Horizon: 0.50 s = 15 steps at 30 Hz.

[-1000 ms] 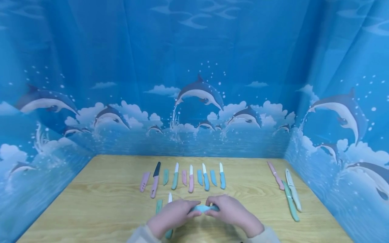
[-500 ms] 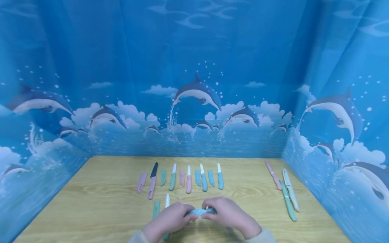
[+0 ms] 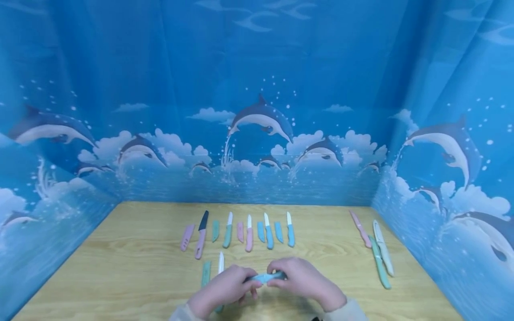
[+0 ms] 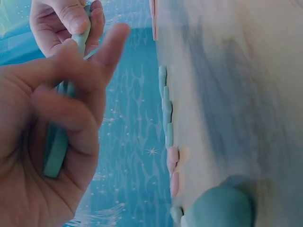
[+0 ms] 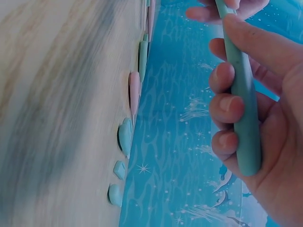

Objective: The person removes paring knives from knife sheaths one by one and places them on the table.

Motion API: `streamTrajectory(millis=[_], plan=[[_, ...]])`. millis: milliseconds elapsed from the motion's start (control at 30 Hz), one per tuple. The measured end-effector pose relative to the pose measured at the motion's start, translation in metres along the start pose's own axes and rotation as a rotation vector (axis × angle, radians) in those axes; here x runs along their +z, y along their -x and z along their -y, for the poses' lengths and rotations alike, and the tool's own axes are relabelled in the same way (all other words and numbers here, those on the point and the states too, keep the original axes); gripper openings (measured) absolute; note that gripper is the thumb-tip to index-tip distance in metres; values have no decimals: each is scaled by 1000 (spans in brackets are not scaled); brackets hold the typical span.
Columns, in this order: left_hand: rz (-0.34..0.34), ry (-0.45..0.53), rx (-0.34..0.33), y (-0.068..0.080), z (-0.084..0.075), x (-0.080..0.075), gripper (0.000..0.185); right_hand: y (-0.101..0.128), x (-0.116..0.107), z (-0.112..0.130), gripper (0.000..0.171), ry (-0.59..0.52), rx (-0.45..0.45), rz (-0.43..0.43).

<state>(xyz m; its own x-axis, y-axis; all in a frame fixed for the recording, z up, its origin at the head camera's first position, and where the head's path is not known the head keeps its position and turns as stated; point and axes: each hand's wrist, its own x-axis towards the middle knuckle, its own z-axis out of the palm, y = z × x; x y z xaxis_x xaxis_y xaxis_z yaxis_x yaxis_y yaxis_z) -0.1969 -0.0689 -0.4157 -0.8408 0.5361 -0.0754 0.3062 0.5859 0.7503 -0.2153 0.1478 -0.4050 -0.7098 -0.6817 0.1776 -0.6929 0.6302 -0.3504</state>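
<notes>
Above the front middle of the table, both hands hold a teal knife lying level between them. My right hand wraps its fingers round the smooth teal handle. The left hand pinches the other end, where a flat teal sheath runs back into the palm; some of its fingers stick out loosely. I see no bare blade between the hands. Beneath the left forearm lies another green knife, its white blade showing and most of its handle hidden. A green sheath lies just left of it.
Along the back of the table lie several unsheathed knives beside their sheaths, among them a purple knife, a pink knife and a blue knife. At the right are a pink knife, a green knife and a whitish knife.
Both hands stay in nearly the same place with the knife. Some left fingers have loosened and now show below the thumb. The head view has shifted slightly.
</notes>
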Motion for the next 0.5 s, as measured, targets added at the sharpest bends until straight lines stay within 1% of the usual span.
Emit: streamTrajectory(millis=[133,267,367,500], plan=[[12,28,2,0,3,3,17,1,2,-1,15,11,-26,2],[1,19,12,1,4,6,16,1,3,-2,17,19,-49,1],[-13,-2,5,0,4,6,18,1,3,-3,18,32,-59,-7],[-17,-9,-23,-1,3,4,21,0,2,-4,21,57,-73,-15]])
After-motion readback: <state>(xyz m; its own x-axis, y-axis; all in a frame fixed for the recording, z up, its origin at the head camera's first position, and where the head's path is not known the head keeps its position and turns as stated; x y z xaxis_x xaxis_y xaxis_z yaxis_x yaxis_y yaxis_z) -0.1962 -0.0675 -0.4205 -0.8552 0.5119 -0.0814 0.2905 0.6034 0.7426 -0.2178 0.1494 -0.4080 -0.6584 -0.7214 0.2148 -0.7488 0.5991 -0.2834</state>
